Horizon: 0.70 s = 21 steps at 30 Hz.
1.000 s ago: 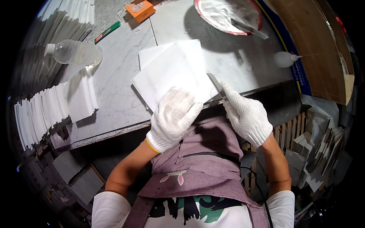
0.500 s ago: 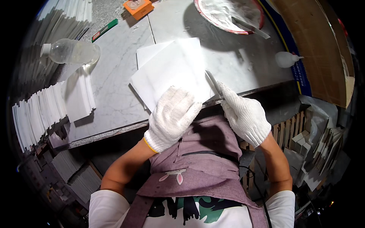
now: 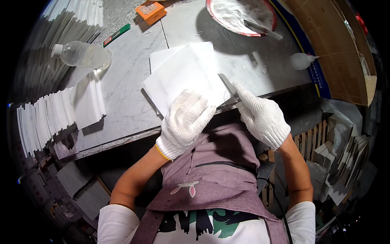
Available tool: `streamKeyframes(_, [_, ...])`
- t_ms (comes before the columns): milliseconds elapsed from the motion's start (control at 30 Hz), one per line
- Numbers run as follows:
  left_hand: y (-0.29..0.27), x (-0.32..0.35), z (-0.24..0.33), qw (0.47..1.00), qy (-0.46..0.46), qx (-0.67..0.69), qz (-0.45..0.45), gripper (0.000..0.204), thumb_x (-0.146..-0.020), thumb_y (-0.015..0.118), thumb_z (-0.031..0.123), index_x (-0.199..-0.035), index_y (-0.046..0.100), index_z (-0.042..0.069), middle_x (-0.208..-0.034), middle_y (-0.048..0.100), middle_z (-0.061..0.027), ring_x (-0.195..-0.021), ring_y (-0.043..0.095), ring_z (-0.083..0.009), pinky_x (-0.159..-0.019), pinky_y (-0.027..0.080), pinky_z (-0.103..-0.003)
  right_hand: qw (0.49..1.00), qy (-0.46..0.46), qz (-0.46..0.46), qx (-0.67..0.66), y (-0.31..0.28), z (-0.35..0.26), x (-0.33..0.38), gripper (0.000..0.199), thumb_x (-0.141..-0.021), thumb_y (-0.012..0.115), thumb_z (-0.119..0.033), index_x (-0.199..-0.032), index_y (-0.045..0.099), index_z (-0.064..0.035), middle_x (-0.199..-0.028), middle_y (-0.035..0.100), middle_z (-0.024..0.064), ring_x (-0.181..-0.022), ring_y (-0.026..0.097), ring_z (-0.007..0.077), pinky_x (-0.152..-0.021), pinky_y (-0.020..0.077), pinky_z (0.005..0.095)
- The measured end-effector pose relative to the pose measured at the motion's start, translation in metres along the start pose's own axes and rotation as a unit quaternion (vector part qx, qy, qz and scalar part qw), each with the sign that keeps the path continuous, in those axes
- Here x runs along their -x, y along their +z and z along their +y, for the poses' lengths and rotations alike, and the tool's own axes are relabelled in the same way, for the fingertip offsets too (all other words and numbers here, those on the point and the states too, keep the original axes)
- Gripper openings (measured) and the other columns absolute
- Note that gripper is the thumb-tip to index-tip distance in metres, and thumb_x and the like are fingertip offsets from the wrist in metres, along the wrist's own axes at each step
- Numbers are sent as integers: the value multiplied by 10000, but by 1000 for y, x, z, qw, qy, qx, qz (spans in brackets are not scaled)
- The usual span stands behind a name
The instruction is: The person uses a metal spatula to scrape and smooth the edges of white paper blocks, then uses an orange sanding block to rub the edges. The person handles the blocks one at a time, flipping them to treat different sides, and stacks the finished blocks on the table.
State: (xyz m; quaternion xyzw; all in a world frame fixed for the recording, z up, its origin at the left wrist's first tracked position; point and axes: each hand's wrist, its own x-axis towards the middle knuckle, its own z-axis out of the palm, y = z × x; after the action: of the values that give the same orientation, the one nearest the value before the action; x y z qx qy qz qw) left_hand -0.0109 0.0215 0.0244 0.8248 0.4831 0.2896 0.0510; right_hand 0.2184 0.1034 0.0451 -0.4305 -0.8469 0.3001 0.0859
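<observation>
Both my hands wear white knit gloves. My left hand (image 3: 185, 122) presses flat on the near edge of a stack of white paper sheets (image 3: 187, 73) lying on the marble table (image 3: 126, 97). My right hand (image 3: 262, 116) grips a thin flat metal blade (image 3: 228, 85), whose tip lies against the right edge of the sheets. The sheets are fanned slightly, with a lower sheet showing at the top left.
A clear plastic bottle (image 3: 83, 55) lies at the far left. Piles of white folded sheets (image 3: 57, 114) stand along the left edge. A red-rimmed bowl (image 3: 239, 16) with white paste and a tool sits at the back; an orange box (image 3: 151, 11), a small white squeeze bottle (image 3: 301, 61), cardboard (image 3: 337, 44) at right.
The hands and the paper stack stay almost in place. The right hand with the blade has shifted slightly along the right edge of the sheets.
</observation>
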Motion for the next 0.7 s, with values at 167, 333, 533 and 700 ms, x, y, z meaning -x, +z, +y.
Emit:
streamKeyframes(167, [0,-1,1,1000,0,-7,-1,422,-687,692,-13,-1106,666,32,-1137,607,-164,-1074,601,-369,-963,479,-525,1000,2,1,7,4,-1,-2,512,-919,581,-200,-1415,463,-148,-698,638,158,-594,634,326,-556,510,424])
streamKeyframes(333, [-2,-5,-1,1000,11,17,-3,429,-656,686,-14,-1084,660,13,-1102,604,-168,-1044,602,-374,-925,490,-517,1000,13,-25,-7,0,-3,-2,514,-920,579,-193,-1417,457,-150,-695,635,158,-601,638,324,-556,512,422])
streamKeyframes(533, [0,-6,-3,999,26,24,7,469,-599,674,-7,-1066,632,-15,-1038,590,-181,-960,608,-379,-827,510,-507,1000,15,5,19,11,-6,2,522,-910,574,-162,-1415,451,-128,-692,638,146,-554,631,308,-515,505,408])
streamKeyframes(700, [0,-8,-5,999,30,32,1,474,-626,679,-23,-1096,621,-7,-1048,587,-177,-971,607,-382,-862,504,-513,992,-1,74,99,37,-9,0,539,-897,571,-136,-1418,437,-102,-697,652,111,-533,634,276,-472,486,390])
